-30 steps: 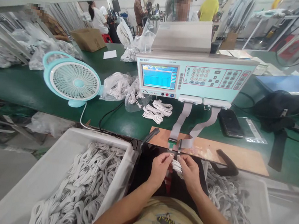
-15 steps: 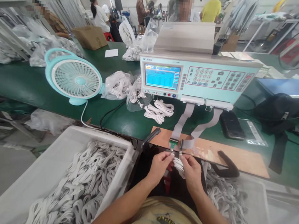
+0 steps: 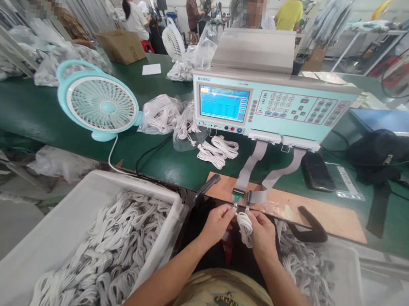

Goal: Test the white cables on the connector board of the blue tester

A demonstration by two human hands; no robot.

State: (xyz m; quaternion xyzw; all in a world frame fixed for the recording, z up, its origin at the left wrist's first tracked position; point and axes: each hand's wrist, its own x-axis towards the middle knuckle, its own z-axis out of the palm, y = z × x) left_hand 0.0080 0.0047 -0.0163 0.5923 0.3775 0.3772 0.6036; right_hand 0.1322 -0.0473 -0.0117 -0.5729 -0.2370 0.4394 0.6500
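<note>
A coiled white cable (image 3: 245,228) hangs between my hands at the bench's front edge. My left hand (image 3: 220,223) pinches one end of it, close below a small green circuit board (image 3: 237,195). My right hand (image 3: 262,231) is closed on the other end and the side of the coil, near a second dark connector (image 3: 248,197). Whether the cable's plugs sit fully in the connectors cannot be made out behind my fingertips. Two grey ribbon cables (image 3: 250,165) run from these connectors up to a light-blue tester (image 3: 304,107) with a lit screen (image 3: 223,104).
White bins of coiled cables stand left (image 3: 103,179) and right (image 3: 354,280) of me. On the green bench (image 3: 160,160) are a blue fan (image 3: 103,106), bagged cables (image 3: 161,114), loose coils (image 3: 217,152) and a black phone (image 3: 318,171). A wooden board (image 3: 311,215) lies along the edge. People are behind.
The coil hangs slightly lower and shows more fully between my hands. My left hand has shifted a little left and down. The tester's screen now shows a different display.
</note>
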